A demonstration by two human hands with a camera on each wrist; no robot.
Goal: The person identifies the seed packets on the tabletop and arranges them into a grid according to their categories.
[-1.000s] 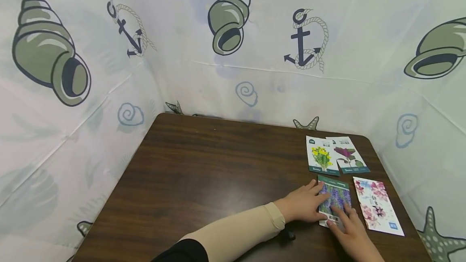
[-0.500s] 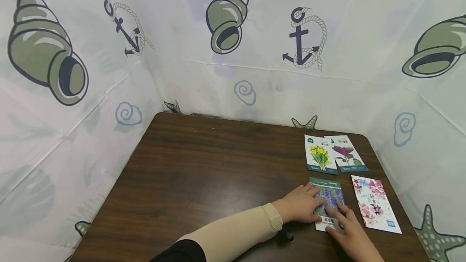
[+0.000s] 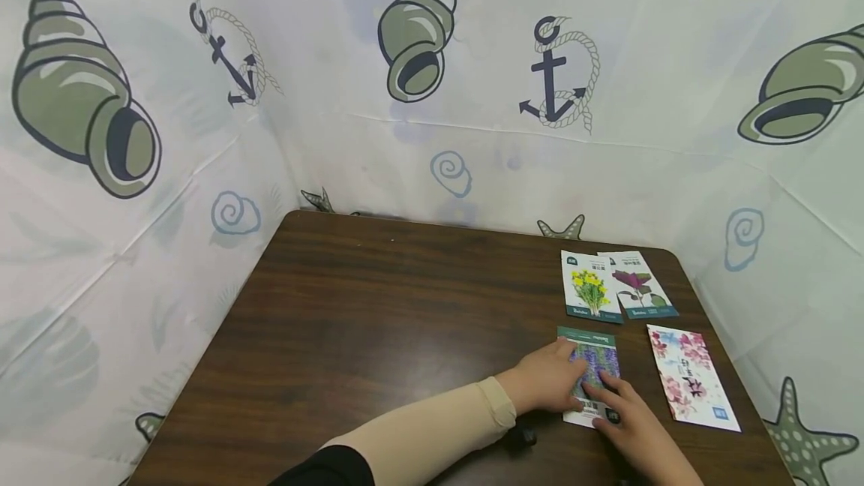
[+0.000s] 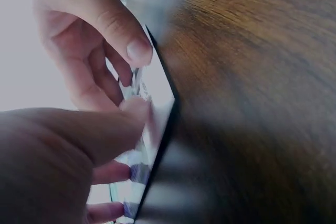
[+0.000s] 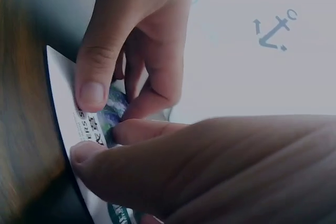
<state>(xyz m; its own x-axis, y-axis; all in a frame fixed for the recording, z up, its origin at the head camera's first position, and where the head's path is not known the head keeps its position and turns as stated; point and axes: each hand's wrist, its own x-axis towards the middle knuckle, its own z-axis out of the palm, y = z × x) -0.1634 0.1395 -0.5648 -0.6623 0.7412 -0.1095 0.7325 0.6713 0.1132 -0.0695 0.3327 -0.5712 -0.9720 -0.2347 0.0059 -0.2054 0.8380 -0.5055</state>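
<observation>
In the head view, a flat seed packet with purple flowers and a green top band (image 3: 589, 337) lies on the table at the right. My left hand (image 3: 545, 379) rests on its left side with fingers spread. From the lower right, my right hand (image 3: 637, 426) touches the packet's printed lower part with fingertips and thumb. Both thumbs sit on the white end of the packet (image 5: 62, 77) in the right wrist view. Part of the purple picture is hidden under the hands. The left wrist view shows the packet (image 4: 157, 98) flat against the wood.
Behind lie a yellow-flower packet (image 3: 590, 287) and a dark-purple-flower packet (image 3: 640, 287), overlapping slightly. A pink-blossom packet (image 3: 694, 377) lies to the right. A small black object (image 3: 523, 437) is near my left wrist. Printed cloth (image 3: 499, 193) rises behind the brown table (image 3: 378, 298).
The purple-flower packet has slid left under both hands, widening its gap from the pink-blossom packet. Both hands have shifted left with it. The other packets stay in place.
</observation>
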